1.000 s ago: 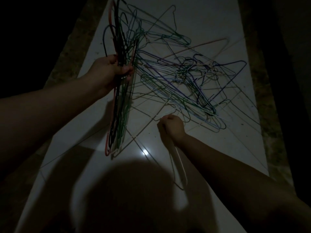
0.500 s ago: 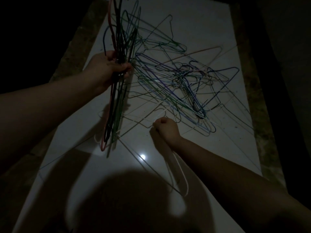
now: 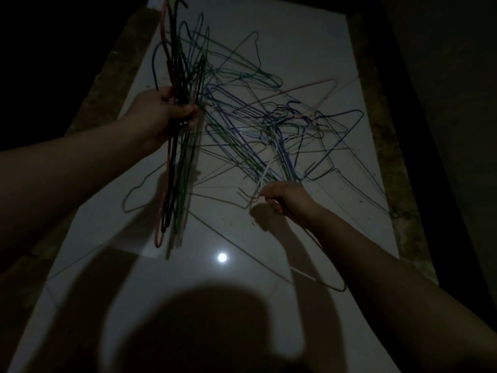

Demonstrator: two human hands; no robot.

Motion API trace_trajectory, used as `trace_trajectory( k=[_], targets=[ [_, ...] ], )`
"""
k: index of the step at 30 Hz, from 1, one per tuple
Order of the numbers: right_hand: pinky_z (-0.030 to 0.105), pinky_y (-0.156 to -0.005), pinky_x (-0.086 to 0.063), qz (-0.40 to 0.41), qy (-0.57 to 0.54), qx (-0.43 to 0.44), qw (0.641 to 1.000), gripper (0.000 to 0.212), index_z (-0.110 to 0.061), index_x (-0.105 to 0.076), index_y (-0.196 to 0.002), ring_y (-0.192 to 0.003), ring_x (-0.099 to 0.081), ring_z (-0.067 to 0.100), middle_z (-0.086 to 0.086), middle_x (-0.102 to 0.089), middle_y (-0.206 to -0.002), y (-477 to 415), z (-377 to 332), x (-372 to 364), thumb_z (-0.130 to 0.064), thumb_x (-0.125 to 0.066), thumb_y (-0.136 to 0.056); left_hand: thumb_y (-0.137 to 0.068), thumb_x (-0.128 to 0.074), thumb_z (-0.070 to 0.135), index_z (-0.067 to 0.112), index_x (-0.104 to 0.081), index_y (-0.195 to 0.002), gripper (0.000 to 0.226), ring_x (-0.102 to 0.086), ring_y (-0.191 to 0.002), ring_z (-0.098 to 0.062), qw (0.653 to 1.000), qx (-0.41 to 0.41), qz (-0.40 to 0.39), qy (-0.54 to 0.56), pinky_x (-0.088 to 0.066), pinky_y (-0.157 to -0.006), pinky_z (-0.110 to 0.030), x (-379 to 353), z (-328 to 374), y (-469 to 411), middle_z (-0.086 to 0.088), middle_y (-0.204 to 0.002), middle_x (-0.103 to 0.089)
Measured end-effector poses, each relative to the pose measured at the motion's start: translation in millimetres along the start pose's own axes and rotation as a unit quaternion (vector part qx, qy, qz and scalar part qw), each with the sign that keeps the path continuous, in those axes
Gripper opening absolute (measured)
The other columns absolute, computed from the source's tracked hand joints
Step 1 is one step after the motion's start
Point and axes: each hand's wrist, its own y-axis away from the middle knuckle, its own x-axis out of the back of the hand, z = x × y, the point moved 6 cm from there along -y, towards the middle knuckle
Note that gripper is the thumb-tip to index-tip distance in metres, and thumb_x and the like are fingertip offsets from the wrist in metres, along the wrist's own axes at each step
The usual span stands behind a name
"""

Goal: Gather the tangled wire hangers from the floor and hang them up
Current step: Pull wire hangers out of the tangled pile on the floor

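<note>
Here, the left hand (image 3: 166, 111) grips an upright bundle of hangers (image 3: 176, 162) near the floor's (image 3: 295, 44) left edge, while the right hand (image 3: 285, 197), fingers curled, pinches a white hanger (image 3: 265, 172) at the near side of the tangled pile (image 3: 269, 122) lying mid-floor.

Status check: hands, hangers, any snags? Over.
Left hand grips hanger bundle. Right hand pinches white hanger, far end in floor tangle. No rail in view.

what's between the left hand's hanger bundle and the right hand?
Head view: white tiled floor crossed by a few thin loose wire hangers; nothing else.
</note>
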Motion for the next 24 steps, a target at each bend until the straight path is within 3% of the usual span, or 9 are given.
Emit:
trace_trajectory(
  k=[2,5,8,14,18,21,24],
  targets=[
    [0.017,-0.037,-0.03,-0.003,-0.002,0.016,1.0,0.015,0.003,-0.056,-0.071,-0.034,-0.037,0.008,0.002,-0.046,-0.045,3,-10,10,0.003,-0.056,-0.086,-0.091,-0.047,-0.007,0.015,-0.053,-0.087,0.024,-0.063,-0.09,-0.012,1.0,0.0,-0.003,-0.008,-0.056,-0.078,-0.023,-6,-1,0,-0.002,-0.092,-0.059],
    [0.015,-0.036,-0.032,0.013,-0.029,0.025,0.999,0.031,-0.004,-0.052,-0.059,-0.032,-0.042,0.003,-0.007,-0.048,-0.038,9,-27,32,0.004,-0.051,-0.089,-0.091,-0.048,-0.008,0.014,-0.054,-0.088,0.023,-0.063,-0.092,-0.013,1.0,0.003,0.0,-0.011,-0.057,-0.076,-0.024,-12,-3,0,-0.003,-0.094,-0.06],
    [0.016,-0.035,-0.028,0.014,-0.085,0.025,0.996,0.029,-0.006,-0.05,-0.061,-0.033,-0.032,0.009,0.001,-0.039,-0.044,12,-44,53,-0.001,-0.05,-0.089,-0.09,-0.048,-0.009,0.014,-0.055,-0.089,0.024,-0.063,-0.092,-0.014,1.0,0.008,-0.002,-0.01,-0.057,-0.071,-0.021,-19,-4,1,-0.004,-0.093,-0.061],
    [0.016,-0.037,-0.029,0.061,-0.245,0.066,0.966,0.021,-0.011,-0.053,-0.072,-0.039,-0.036,0.007,-0.002,-0.043,-0.051,2,-74,52,-0.006,-0.05,-0.093,-0.088,-0.051,-0.01,0.014,-0.058,-0.084,0.025,-0.065,-0.076,-0.01,1.0,0.012,0.014,0.009,-0.056,-0.069,-0.021,-34,0,5,-0.004,-0.085,-0.063],
    [0.021,-0.051,-0.037,0.086,-0.207,0.082,0.971,0.018,-0.012,-0.057,-0.077,-0.051,-0.046,0.009,-0.003,-0.052,-0.057,-9,-91,13,-0.011,-0.054,-0.094,-0.088,-0.05,-0.01,0.012,-0.057,-0.093,0.023,-0.066,-0.071,-0.008,1.0,0.023,0.017,0.007,-0.055,-0.067,-0.02,-40,-4,4,-0.004,-0.085,-0.065],
    [0.023,-0.063,-0.04,0.117,-0.124,0.076,0.982,0.007,-0.016,-0.062,-0.087,-0.07,-0.052,0.008,-0.005,-0.059,-0.079,-14,-101,-10,-0.019,-0.059,-0.093,-0.087,-0.053,-0.009,0.007,-0.058,-0.097,0.02,-0.065,-0.067,-0.008,0.999,0.028,0.028,-0.002,-0.054,-0.063,-0.019,-44,-11,6,-0.004,-0.083,-0.064],
    [0.022,-0.06,-0.039,0.116,-0.085,0.112,0.983,0.011,-0.016,-0.062,-0.081,-0.066,-0.049,0.007,-0.006,-0.058,-0.076,-18,-112,-30,-0.017,-0.059,-0.092,-0.086,-0.055,-0.008,0.01,-0.059,-0.1,0.023,-0.065,-0.062,-0.004,0.999,0.039,0.031,0.0,-0.053,-0.059,-0.017,-49,-19,8,-0.001,-0.081,-0.066]
  ],
)
